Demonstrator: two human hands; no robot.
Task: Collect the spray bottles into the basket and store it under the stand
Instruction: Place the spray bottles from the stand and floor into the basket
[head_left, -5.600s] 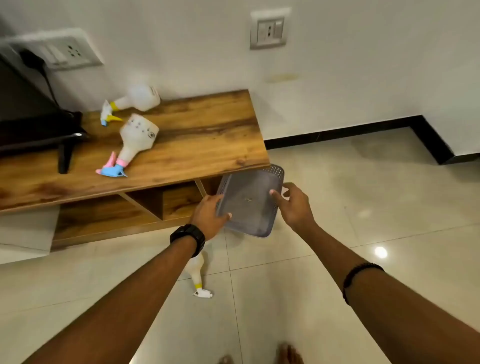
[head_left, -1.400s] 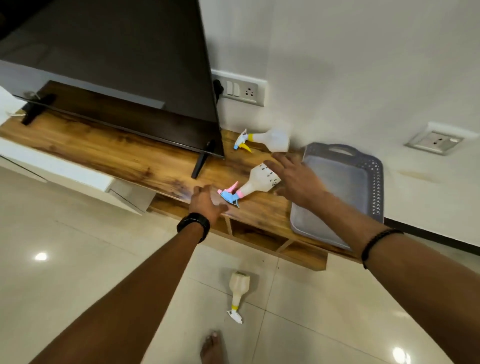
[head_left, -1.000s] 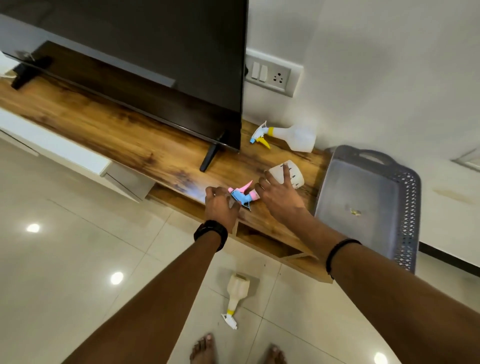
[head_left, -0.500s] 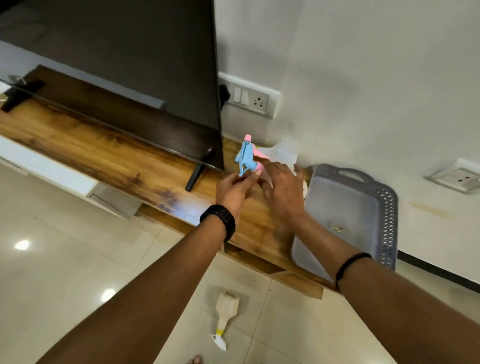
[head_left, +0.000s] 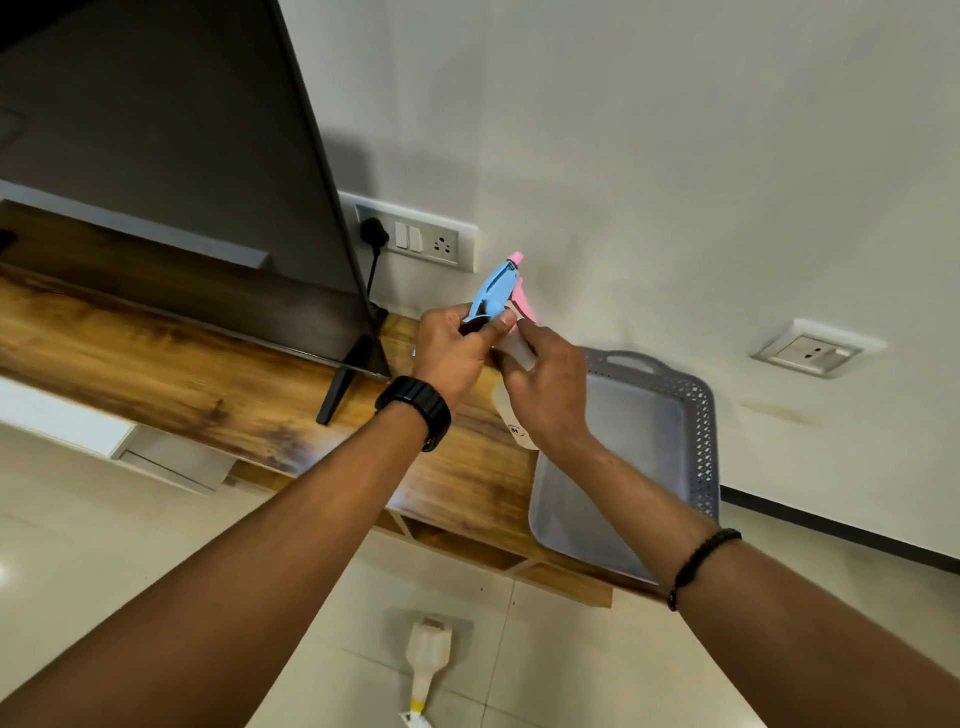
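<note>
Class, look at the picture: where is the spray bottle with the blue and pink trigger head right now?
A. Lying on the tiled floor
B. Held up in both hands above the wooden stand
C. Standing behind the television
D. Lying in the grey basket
B: the left hand grips the blue and pink head while the right hand holds the spray bottle above the wooden stand; nothing lies in the grey basket.

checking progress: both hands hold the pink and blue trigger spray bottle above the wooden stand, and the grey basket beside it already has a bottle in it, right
Not quite. The head view shows the grey perforated plastic basket empty. The rest holds: left hand and right hand hold the white spray bottle with the pink and blue trigger above the wooden stand.
</note>
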